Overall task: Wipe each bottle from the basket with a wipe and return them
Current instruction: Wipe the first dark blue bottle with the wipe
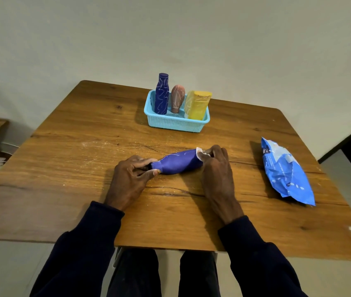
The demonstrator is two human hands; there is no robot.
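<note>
Purple bottle [178, 161] lay on its side on the near middle of the wooden surface [63, 168], neck to the left and base to the right, held between both hands. The left hand [127, 181] had its fingers and thumb curled round the narrow neck end, hiding the cap. The right hand [215, 168] pinched a bunched white wipe [200, 151] against the base end.

The bottle looked light and stiff, probably plastic, with a smooth skin marked by thin pale scribbles. Once damp from the wipe it would likely be slippery, and being round it could roll on the surface. The neck seemed the surest place to hold it, since the fingers could close right round it while the wipe ran along the wider body.

At the far middle stood a light blue basket [174, 123] holding a dark blue bottle [161, 95], a pinkish bottle [177, 98] and a yellow bottle [198, 105], all upright. A blue pack of wipes [285, 172] lay well apart at the right, near the edge
</note>
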